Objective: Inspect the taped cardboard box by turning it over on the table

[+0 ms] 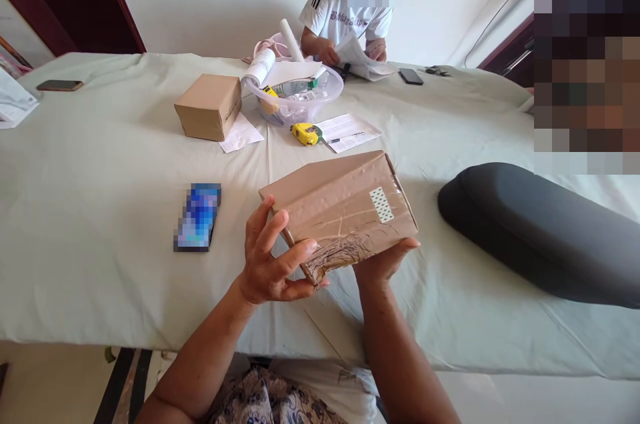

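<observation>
Above table (100, 224), parcel (340, 204) lengthwise left-right.

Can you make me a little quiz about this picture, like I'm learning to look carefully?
1. True or false: the left hand and the right hand both touch the taped box.
2. What colour is the tape measure on the table? A red, B yellow, C white.
3. Fill the gap: the smaller box stands to the ___ of the clear bowl.

Key: 1 true. 2 B. 3 left.
</observation>
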`<state>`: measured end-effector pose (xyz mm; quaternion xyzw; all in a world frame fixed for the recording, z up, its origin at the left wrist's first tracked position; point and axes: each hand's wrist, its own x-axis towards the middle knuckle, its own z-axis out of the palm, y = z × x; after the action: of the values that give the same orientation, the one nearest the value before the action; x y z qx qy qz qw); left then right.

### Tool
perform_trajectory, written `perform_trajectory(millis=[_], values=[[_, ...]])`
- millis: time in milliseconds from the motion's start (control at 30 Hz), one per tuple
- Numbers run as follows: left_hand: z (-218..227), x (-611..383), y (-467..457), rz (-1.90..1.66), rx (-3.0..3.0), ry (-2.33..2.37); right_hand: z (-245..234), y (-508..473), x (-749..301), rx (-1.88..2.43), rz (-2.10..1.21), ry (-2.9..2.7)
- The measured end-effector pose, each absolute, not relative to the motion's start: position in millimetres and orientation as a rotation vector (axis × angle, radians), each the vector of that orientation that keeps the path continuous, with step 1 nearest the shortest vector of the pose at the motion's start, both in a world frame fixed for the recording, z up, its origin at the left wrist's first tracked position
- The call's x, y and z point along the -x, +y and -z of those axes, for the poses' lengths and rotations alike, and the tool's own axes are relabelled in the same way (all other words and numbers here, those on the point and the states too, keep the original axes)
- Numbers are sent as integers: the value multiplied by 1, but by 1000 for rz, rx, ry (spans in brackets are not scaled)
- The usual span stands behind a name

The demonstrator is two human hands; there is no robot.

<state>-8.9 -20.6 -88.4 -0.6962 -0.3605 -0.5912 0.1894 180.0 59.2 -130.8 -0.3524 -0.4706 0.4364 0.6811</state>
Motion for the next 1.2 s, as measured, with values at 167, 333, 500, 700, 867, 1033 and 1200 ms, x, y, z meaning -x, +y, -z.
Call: perform_trajectory(millis=[167, 333, 500, 700, 867, 1033, 1200], values=[[87, 13, -21, 1685, 1971, -1017, 132, 65, -173, 938, -918, -1131], [88, 22, -20, 1742, 1939, -1084, 136, 75, -160, 1078, -948, -1228], [92, 29, -18, 1817, 1922, -1120, 140, 79, -161, 1181, -1054, -1269], [103, 32, -16, 1916, 1909, -1268, 149, 80, -162, 1256, -1190, -1206], [121, 31, -14, 2087, 1957, -1452, 151, 79, -160, 1263, -1224, -1174], [124, 28, -11, 2378, 1812, -1613, 149, 80, -161, 1292, -1163, -1227], [120, 29, -9, 2456, 1799, -1788, 148, 80, -162, 1309, -1117, -1293]])
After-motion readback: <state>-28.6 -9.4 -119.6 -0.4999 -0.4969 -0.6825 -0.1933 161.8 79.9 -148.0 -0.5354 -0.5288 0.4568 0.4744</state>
